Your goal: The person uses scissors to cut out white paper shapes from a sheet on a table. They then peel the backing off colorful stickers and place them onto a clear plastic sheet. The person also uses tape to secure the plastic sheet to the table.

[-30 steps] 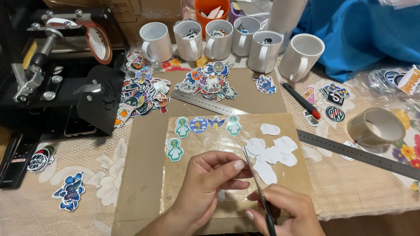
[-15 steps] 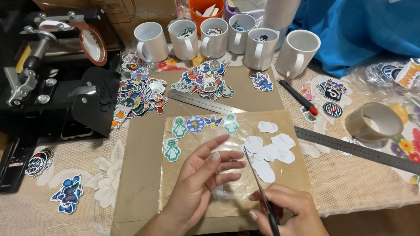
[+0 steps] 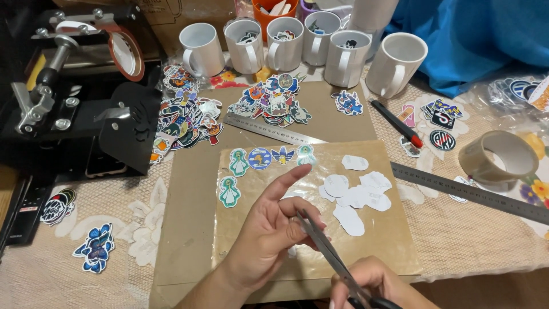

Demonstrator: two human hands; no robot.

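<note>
My left hand hovers over a brown board covered with clear film. Its thumb and fingers pinch a small pale piece, mostly hidden by the fingers, while the index finger points up. My right hand at the bottom edge grips black-handled scissors. Their blades reach up to the pinched fingers of my left hand. On the board lie a few coloured stickers at the left and several white cut-outs at the right.
Several white mugs stand along the back. A black press machine is at the left, with piles of stickers beside it. Two metal rulers, a red-tipped pen, a tape roll and blue cloth lie right.
My left hand's spread fingers have drawn together into a pinch. The scissors have moved up to meet those fingers. The view has shifted slightly.
</note>
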